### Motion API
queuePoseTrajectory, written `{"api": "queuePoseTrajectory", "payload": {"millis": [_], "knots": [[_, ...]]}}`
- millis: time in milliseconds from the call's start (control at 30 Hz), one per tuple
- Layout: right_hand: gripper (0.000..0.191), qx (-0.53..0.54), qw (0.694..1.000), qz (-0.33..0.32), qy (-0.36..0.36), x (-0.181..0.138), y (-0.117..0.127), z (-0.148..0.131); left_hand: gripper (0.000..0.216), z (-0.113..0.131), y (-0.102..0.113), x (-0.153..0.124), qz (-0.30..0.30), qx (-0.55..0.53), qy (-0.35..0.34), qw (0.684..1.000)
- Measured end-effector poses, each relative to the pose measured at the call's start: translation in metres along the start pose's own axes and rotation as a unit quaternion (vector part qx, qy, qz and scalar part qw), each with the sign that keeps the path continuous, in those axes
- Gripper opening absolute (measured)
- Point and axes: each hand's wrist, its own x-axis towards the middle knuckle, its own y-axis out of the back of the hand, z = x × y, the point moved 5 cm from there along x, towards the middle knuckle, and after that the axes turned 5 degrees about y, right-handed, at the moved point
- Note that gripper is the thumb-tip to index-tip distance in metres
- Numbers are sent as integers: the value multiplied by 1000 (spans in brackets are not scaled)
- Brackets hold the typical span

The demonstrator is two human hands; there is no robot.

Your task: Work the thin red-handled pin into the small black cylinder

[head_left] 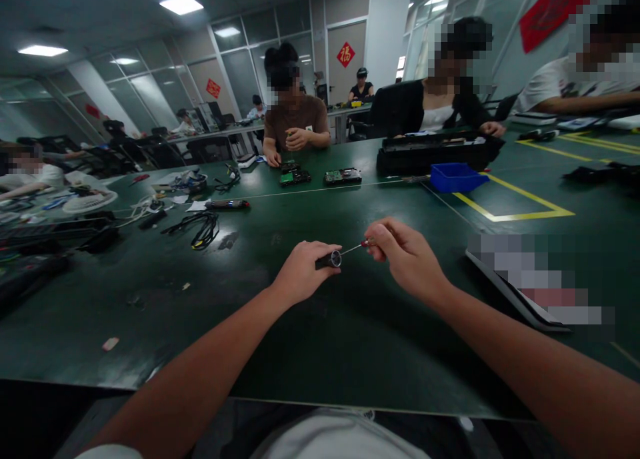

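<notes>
My left hand [303,270] is closed round a short black screwdriver handle [330,260] whose silver open end faces right. My right hand [404,254] pinches a thin metal bit [354,248] with a small red part at the fingers, its tip right at the handle's opening. Both hands hover just above the dark green table [310,339], in the middle of the view.
A blurred flat device [525,292] lies right of my right hand. Further back lie a blue bin [456,177], a long black case [435,154], circuit boards [343,176], black cables [203,231] and tools. Other people sit around the table.
</notes>
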Motion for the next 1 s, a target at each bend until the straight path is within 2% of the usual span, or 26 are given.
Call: {"api": "queuePoseTrajectory", "payload": {"millis": [100, 233, 367, 467, 567, 767, 867, 1000], "knots": [[23, 16, 999, 41, -23, 1, 0, 4, 41, 1, 1, 0, 2, -8, 4, 1000], [21, 116, 988, 77, -64, 4, -1, 19, 42, 2, 5, 0, 20, -28, 16, 999], [23, 238, 955, 91, -155, 8, -2, 40, 42, 2, 7, 0, 23, -23, 3, 999], [22, 260, 940, 117, -186, 9, 2, 50, 43, 0, 5, 2, 18, -10, 8, 1000], [23, 214, 954, 141, -154, 9, 7, 52, 43, -2, 2, 3, 5, -4, 16, 1000], [28, 63, 992, 100, -45, 7, 7, 34, 42, -2, 0, 3, -7, -2, 32, 999], [28, -19, 997, 78, -18, 6, 7, 21, 42, -1, -1, 2, -10, -4, 31, 999], [28, -75, 996, 46, -3, 5, 5, 13, 43, 0, -3, 2, -22, 16, 23, 999]]}}
